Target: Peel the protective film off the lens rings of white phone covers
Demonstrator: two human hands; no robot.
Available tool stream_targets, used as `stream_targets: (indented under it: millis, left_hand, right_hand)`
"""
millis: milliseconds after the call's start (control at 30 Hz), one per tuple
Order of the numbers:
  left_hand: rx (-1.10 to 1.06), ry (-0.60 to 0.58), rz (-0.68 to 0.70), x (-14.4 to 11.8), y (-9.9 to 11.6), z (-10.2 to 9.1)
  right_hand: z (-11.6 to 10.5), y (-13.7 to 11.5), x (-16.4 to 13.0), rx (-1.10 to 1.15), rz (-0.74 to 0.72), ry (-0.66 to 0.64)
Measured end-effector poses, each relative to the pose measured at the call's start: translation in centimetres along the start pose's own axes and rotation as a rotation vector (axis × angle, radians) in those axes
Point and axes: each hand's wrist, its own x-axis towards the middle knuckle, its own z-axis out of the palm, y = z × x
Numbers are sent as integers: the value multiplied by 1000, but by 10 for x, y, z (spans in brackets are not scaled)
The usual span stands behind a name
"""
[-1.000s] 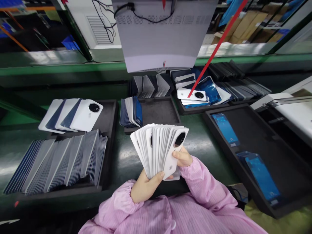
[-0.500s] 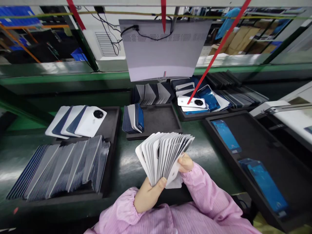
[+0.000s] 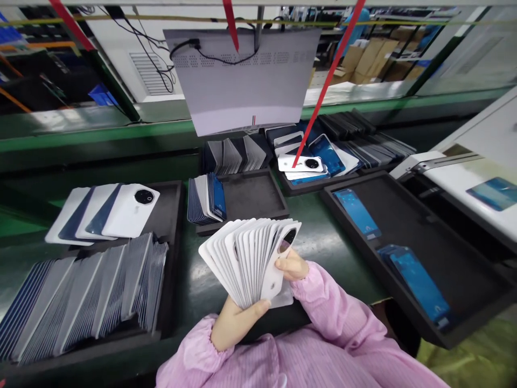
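Observation:
A fanned stack of white phone back covers [image 3: 246,258] stands upright in front of me over the green bench. My left hand [image 3: 234,323] grips the bottom of the fan, thumb across the front. My right hand [image 3: 291,267] pinches the rightmost cover, whose round black camera opening faces me. Both sleeves are pink.
A black tray [image 3: 169,215] at left holds a long row of leaning covers [image 3: 89,296] and a few white ones lying flat [image 3: 105,213]. A smaller tray [image 3: 250,196] sits behind. At right a large black tray [image 3: 444,253] carries blue-filmed panels [image 3: 420,283]. A grey monitor back [image 3: 242,75] hangs overhead.
The fan of covers has turned so the front cover's camera opening faces me again. My view shifted right and slightly up; both hands keep their grip.

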Motion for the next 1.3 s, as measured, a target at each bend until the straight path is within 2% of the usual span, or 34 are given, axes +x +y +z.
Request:
stream_targets:
  millis: [67, 133, 233, 333, 467, 1000, 1200, 1300]
  left_hand:
    - [56, 40, -4, 1, 4, 1]
    - [18, 33, -14, 1, 6, 1]
    - [-267, 24, -95, 3, 11, 0]
    - [-578, 93, -217, 8, 21, -1]
    - [-765, 42, -320, 13, 32, -3]
    - [-638, 32, -368, 8, 31, 4]
    - [-753, 183, -264, 15, 25, 7]
    - [-839, 121, -254, 17, 20, 8]
  right_hand:
    - [1, -1, 0, 8, -8, -5]
    - [3, -2, 0, 16, -6, -1]
    - [7, -4, 2, 40, 5, 37]
    - [12, -7, 6, 76, 9, 98]
    - [15, -10, 9, 96, 33, 131]
    - [11, -11, 13, -1, 6, 224]
    - [11, -12, 11, -5, -32, 250]
    - [14, -11, 8, -89, -20, 225]
